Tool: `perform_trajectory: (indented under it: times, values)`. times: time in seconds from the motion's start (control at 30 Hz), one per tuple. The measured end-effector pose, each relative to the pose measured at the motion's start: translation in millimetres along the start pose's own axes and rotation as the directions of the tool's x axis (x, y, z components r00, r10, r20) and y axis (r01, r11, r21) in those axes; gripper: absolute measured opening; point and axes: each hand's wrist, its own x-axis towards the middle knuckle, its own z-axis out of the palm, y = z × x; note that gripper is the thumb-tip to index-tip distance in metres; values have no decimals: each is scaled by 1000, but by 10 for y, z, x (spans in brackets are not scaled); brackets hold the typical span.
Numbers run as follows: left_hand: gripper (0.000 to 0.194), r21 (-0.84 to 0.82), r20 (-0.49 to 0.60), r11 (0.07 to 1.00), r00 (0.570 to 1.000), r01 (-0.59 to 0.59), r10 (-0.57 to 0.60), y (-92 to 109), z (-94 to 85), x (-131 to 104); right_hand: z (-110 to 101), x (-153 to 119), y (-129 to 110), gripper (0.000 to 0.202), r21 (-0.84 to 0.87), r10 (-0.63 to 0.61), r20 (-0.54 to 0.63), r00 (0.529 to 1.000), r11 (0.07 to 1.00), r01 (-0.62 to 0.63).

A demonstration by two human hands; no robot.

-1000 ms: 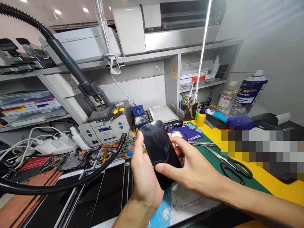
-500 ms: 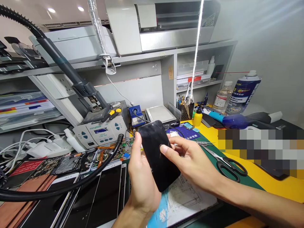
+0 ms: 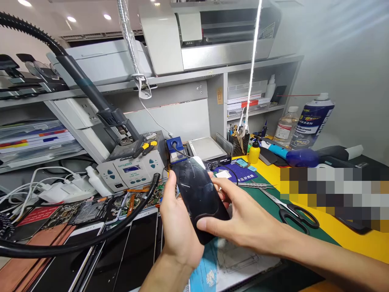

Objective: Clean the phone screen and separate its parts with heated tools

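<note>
Before a mesh cup [image 3: 246,143] of tools [image 3: 241,133], left hand [image 3: 178,229] and right hand [image 3: 243,215] clasp a phone [image 3: 201,194].

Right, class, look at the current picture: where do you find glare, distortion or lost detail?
In the head view, white glare caps the top of the black phone; the hanging light strip looks blown out; the spray can leans, probably from wide-angle stretch; blocky pixels hide whatever lies at the right edge.
</note>
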Motion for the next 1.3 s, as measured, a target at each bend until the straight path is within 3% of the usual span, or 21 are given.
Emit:
perform_trajectory:
  times: [0.07,0.2,0.3,0.47,0.67,0.8,0.87,1.07,1.3]
  values:
    - [53,8,23,1000,1000,-12,12,-8,-9,7,20,3,1,61,-43,-2,-25,1000,999,0]
    - [57,-10,49,999,998,39,-38,-10,-8,9,0,17,-2,25,-40,-16,-29,999,999,15]
    - [56,-9,14,998,998,61,-61,3,-1,5,-48,23,-6,11,-55,-16,-31,999,998,14]
    - [55,-2,-43,999,998,46,-46,20,18,-15,-130,52,-12,26,-58,-43,10,999,997,44]
    - [55,1,-82,1000,996,29,-29,31,43,-3,-129,22,4,28,-39,-44,58,997,998,47]
    - [56,44,-86,999,996,-3,7,33,45,5,-48,-19,12,68,44,-1,101,995,999,-3]
    - [55,50,-86,999,996,-17,22,30,38,1,-19,-17,12,77,80,17,98,995,996,-25]
    - [61,19,-44,999,998,39,-38,38,22,-5,-59,31,12,35,115,2,110,994,993,-15]
    - [56,-13,-85,998,994,67,-68,67,51,-22,-157,60,-19,25,122,-1,149,989,992,-17]
